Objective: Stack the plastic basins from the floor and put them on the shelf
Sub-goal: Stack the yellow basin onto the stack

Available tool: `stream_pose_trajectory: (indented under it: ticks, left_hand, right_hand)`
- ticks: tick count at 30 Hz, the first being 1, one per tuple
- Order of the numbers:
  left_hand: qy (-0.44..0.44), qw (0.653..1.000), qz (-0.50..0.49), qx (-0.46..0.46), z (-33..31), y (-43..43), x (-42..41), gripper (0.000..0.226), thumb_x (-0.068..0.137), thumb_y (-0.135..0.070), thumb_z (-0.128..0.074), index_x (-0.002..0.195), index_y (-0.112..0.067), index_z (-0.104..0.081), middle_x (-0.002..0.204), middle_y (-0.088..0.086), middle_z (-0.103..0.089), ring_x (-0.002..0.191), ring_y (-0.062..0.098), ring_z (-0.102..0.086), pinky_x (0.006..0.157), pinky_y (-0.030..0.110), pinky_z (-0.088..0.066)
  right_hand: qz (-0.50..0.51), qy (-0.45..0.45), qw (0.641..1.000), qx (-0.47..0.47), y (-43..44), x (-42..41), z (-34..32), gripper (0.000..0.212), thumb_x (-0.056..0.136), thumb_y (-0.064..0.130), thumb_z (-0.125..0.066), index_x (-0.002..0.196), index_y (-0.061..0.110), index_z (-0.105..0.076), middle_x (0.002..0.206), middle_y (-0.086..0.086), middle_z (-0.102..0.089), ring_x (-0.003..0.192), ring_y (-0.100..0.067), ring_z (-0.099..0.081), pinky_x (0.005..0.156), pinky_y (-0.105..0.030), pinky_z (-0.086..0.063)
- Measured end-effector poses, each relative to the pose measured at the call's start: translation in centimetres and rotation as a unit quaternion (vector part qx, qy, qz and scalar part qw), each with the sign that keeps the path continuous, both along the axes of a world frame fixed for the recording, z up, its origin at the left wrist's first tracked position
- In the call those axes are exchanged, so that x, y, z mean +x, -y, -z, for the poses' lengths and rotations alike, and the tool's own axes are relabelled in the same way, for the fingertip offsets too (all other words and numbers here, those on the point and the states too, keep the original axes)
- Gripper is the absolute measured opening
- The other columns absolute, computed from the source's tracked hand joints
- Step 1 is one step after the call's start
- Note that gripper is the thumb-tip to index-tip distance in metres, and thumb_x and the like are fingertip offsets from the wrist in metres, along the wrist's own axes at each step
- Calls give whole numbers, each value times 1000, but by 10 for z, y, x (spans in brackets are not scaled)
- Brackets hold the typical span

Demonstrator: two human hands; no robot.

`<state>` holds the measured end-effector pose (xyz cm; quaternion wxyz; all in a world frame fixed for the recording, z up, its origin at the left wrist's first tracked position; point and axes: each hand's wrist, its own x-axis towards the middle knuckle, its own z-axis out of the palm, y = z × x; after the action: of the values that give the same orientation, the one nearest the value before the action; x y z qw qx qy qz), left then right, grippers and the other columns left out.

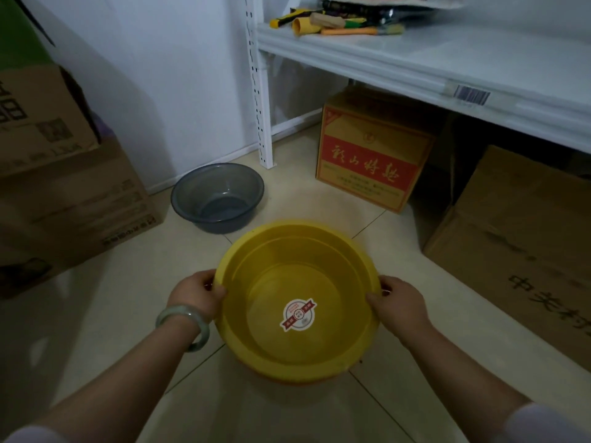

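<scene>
Both hands' fingers pinching yellow basin (297,282) rim, grey basin (217,196) on tiled floor (128,298), white shelf (447,59) above

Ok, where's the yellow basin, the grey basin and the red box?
yellow basin (297,302): head view, on its inner floor by the sticker.
grey basin (217,199): head view, on its inside bottom.
red box (367,164): head view, on its red front face.

Both hands, left hand (198,294) and right hand (399,306), grip the yellow basin (297,273).
</scene>
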<state>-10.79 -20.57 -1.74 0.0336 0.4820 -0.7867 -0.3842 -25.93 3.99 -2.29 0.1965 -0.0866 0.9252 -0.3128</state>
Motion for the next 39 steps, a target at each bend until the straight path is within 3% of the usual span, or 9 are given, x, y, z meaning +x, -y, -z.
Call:
stream_pose_trajectory:
  ticks: [5, 8, 12, 19, 24, 28, 32, 37, 39]
  left_hand:
    - [-3, 999, -25, 44, 16, 1, -3, 49, 89, -20, -52, 138, -25, -45, 134, 10, -57, 115, 32, -57, 94, 43, -46]
    - [-43, 983, -65, 167, 16, 6, -5, 52, 92, -16, -49, 140, -33, -40, 133, 13, -55, 107, 34, -58, 83, 45, -51]
    - [-64, 965, -74, 241, 14, 7, -4, 52, 93, -13, -49, 139, -34, -42, 128, 16, -57, 101, 33, -57, 78, 46, -49]
    - [-73, 966, -105, 224, 14, 0, -5, 49, 93, -14, -48, 139, -30, -42, 136, 16, -52, 116, 38, -53, 83, 49, -47]
    - [-10, 972, -93, 217, 4, -9, -7, 44, 95, -16, -43, 139, -22, -43, 119, 17, -57, 101, 32, -53, 86, 50, -48]
    - [31, 972, -104, 207, -5, -20, -13, 51, 94, -8, -42, 142, -23, -37, 129, 19, -54, 104, 34, -53, 84, 50, -47]
    - [40, 971, -113, 206, -7, -18, -16, 56, 93, 0, -41, 144, -21, -34, 132, 21, -53, 99, 33, -53, 76, 47, -47]
    - [38, 962, -138, 234, 1, -11, -23, 46, 92, -4, -42, 135, -21, -47, 96, 9, -60, 92, 29, -56, 76, 45, -47]
    - [43, 947, -155, 278, 1, 2, -28, 28, 91, -18, -48, 118, -12, -56, 92, 10, -61, 87, 28, -59, 78, 42, -49]
  right_hand:
    - [18, 65, 995, -67, -1, -4, 8, 55, 84, 12, -58, 138, 20, -49, 129, -12, -61, 110, -32, -59, 92, -46, -52]
    - [75, 173, 975, -119, 0, -12, 7, 67, 86, 6, -58, 146, 25, -36, 138, -13, -51, 110, -33, -56, 86, -46, -53]
    - [112, 292, 937, -155, 1, -17, 4, 50, 94, 5, -50, 143, 15, -42, 119, -12, -55, 103, -33, -53, 83, -46, -47]
    - [124, 291, 931, -181, -2, -17, 7, 47, 94, 4, -51, 140, 15, -47, 111, -11, -57, 99, -32, -55, 80, -45, -47]
    - [120, 293, 928, -198, -4, -18, 9, 45, 93, 4, -51, 138, 13, -49, 126, -18, -58, 96, -33, -54, 79, -46, -49]
    - [88, 263, 942, -188, -5, -14, 5, 44, 88, 12, -56, 132, 12, -54, 111, -14, -60, 99, -35, -59, 87, -50, -53]
    - [64, 249, 950, -175, -8, -16, 3, 42, 85, 14, -58, 127, 16, -59, 102, -9, -63, 95, -33, -63, 85, -48, -56]
    - [41, 191, 972, -132, -1, -27, 8, 31, 86, 12, -56, 116, 12, -61, 81, 2, -58, 89, -30, -59, 90, -50, -53]
    - [29, 166, 981, -96, 10, -35, 10, 44, 88, 17, -56, 131, 13, -52, 102, -6, -62, 99, -33, -58, 92, -44, -50]
